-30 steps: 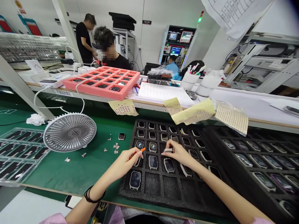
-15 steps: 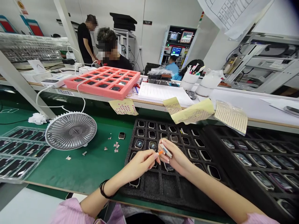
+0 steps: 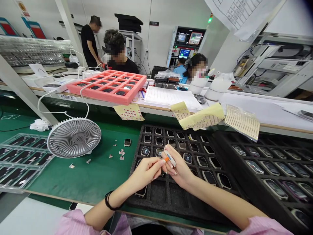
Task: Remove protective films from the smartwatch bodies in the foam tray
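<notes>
Standing here, I see both hands together mid-frame now. A second ago the left hand [image 3: 149, 170] was over the left part of the tray [image 3: 156, 193] and the right hand [image 3: 180, 167] was down among its slots; half a second ago they had already met, and since then the right hand has shifted a touch left. That leaves a lit watch [image 3: 187, 158] uncovered just right of centre. Upper right, a co-worker [image 3: 194, 60] has the head raised, where before it was bent low. Signal light [image 3: 210, 18], top right, shows green; half a second ago no green showed.

Held watch [image 3: 172, 160]: pale case, tilted, narrow side turned to the left hand, blue patch along that side. It's at frame centre, above the tray, clear of the slots. Screen not visible.

Right hand: fingers curled, grasping the watch between thumb and fingers. Left hand: nearly closed, thumb and fingertips pinching an orange tool [image 3: 167, 159], mostly hidden by the fingers. Tool end sits right at the watch's side; can't tell if it touches. Black band [image 3: 107, 201] on left wrist.
</notes>
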A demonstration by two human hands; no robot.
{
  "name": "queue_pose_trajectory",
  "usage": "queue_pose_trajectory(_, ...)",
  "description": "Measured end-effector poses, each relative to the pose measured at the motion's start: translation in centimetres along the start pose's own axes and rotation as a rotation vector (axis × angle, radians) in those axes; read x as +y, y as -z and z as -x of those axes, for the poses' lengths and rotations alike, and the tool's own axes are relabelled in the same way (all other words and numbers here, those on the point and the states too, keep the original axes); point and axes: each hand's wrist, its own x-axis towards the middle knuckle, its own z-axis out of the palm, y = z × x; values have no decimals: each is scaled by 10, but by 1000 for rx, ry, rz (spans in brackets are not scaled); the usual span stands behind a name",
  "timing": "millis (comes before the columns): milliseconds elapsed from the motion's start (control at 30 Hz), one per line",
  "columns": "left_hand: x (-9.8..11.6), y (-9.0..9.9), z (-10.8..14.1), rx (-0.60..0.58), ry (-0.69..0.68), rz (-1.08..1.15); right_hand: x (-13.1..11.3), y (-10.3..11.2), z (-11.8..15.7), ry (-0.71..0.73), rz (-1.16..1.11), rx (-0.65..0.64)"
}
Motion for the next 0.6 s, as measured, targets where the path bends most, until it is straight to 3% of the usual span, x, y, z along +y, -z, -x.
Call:
queue_pose_trajectory(267,-5,-1,0,14,-25,160,-4,-7,-5,-130,-83,30)
queue_pose_trajectory(467,-9,-2,-5,140,-77,159,10,-10,-5,3,123,200)
queue_pose_trajectory(600,-14,-5,-2,197,-94,108,19,-8,-5,105,365,228)
